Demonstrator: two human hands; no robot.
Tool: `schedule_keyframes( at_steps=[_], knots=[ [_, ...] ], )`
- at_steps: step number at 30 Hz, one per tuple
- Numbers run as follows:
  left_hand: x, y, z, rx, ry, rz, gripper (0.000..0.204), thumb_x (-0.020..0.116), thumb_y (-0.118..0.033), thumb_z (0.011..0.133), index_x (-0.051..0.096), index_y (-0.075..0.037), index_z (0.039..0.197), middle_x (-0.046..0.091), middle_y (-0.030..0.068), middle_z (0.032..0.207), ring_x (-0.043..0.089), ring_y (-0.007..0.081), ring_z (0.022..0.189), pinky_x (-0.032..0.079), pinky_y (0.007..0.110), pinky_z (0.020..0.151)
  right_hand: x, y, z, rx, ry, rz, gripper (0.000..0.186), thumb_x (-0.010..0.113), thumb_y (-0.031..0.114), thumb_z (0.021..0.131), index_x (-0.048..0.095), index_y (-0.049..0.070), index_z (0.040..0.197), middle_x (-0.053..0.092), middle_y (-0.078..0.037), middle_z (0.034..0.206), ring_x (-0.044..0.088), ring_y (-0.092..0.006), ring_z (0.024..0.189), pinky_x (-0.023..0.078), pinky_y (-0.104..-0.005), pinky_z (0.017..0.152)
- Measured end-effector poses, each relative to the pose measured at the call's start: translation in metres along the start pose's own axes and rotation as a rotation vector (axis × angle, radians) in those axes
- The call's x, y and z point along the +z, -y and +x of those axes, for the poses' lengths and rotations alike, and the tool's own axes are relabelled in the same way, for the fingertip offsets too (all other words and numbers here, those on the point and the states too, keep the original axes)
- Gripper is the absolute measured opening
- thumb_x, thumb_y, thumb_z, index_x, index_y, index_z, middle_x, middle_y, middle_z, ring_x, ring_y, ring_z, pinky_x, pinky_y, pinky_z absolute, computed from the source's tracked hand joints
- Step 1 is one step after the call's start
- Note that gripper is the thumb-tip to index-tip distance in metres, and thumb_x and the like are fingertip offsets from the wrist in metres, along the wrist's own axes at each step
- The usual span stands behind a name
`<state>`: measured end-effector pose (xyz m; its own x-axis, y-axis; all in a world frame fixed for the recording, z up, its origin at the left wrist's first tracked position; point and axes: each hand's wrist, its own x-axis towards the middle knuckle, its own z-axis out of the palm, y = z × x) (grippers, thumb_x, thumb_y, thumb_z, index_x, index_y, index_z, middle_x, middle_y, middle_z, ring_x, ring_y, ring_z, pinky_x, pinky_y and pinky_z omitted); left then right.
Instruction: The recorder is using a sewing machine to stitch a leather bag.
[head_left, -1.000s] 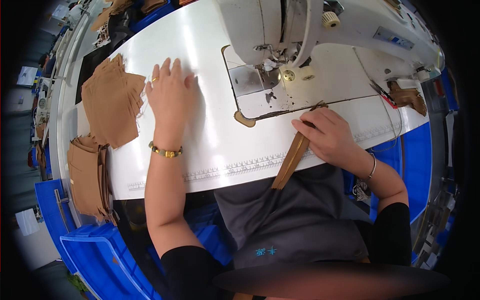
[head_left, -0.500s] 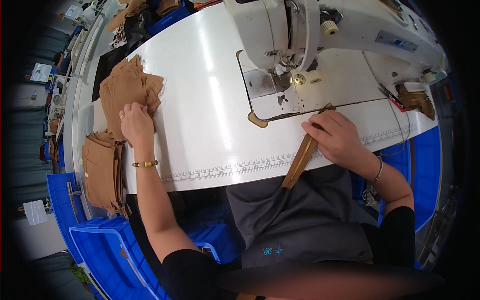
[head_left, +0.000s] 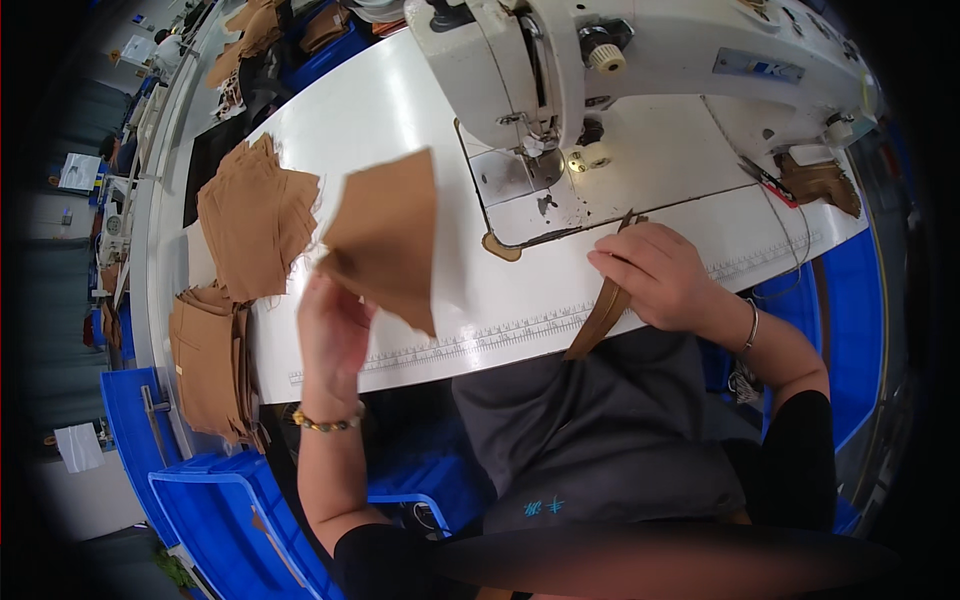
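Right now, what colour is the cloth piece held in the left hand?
The cloth piece is brown; the head view shows it best.

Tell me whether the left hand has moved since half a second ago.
Yes. Judged against the sewing machine, the left hand has moved right, off the brown fabric pile, and holds a brown piece.

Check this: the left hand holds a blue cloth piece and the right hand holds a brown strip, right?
Not quite: the cloth piece in the left hand is brown, not blue, as the head view shows. The right hand holds a brown strip.
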<state>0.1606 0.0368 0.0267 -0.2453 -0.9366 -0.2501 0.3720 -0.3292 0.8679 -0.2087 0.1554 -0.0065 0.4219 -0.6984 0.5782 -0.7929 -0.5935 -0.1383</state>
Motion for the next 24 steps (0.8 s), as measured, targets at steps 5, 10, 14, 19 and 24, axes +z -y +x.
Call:
schedule_keyframes(
  at_steps=[5,10,14,19,24],
  knots=[
    [0.072,0.064,-0.036,-0.318,-0.004,0.076,0.027,0.049,-0.021,0.111,0.057,-0.003,0.129,0.066,0.0071,0.121,0.067,0.0148,0.105,0.057,0.030,0.090,0.005,0.004,0.006,-0.072,0.095,0.205,0.040,0.065,0.003,0.079,0.067,-0.002,0.118,0.067,-0.015,0.128,0.065,-0.0307,0.116,0.055,-0.0403,0.096],
    [0.092,0.056,-0.031,-0.427,0.187,0.416,0.032,0.051,-0.023,0.110,0.057,-0.002,0.135,0.069,0.0051,0.115,0.069,0.0116,0.095,0.058,0.025,0.079,0.012,-0.035,0.018,-0.145,0.186,0.166,0.031,0.068,0.005,0.083,0.068,-0.001,0.114,0.065,-0.017,0.133,0.066,-0.0330,0.118,0.056,-0.0420,0.095],
    [0.101,0.049,-0.011,-0.330,0.388,0.627,0.031,0.056,-0.020,0.109,0.058,-0.001,0.133,0.072,0.0037,0.104,0.068,0.0078,0.078,0.053,0.022,0.065,0.013,-0.065,0.034,-0.123,0.283,0.292,0.016,0.072,0.015,0.090,0.063,0.003,0.094,0.068,-0.010,0.118,0.070,-0.0300,0.100,0.058,-0.0388,0.083],
    [0.114,0.045,0.033,0.254,0.420,1.397,0.015,0.068,-0.015,0.099,0.071,-0.002,0.106,0.074,0.0082,0.098,0.068,0.0143,0.070,0.052,0.028,0.059,0.034,-0.066,0.051,-0.207,0.249,0.185,0.021,0.073,0.022,0.090,0.069,0.005,0.100,0.070,-0.006,0.113,0.069,-0.0265,0.103,0.058,-0.0367,0.080],
    [0.127,0.055,0.051,0.773,0.357,1.654,0.013,0.073,-0.014,0.091,0.071,-0.010,0.102,0.068,0.0065,0.092,0.069,0.0269,0.082,0.056,0.037,0.065,0.042,-0.068,0.047,-0.203,0.189,0.195,0.027,0.072,0.024,0.091,0.071,0.005,0.111,0.070,-0.005,0.119,0.068,-0.0231,0.112,0.057,-0.0364,0.087]
  ],
)
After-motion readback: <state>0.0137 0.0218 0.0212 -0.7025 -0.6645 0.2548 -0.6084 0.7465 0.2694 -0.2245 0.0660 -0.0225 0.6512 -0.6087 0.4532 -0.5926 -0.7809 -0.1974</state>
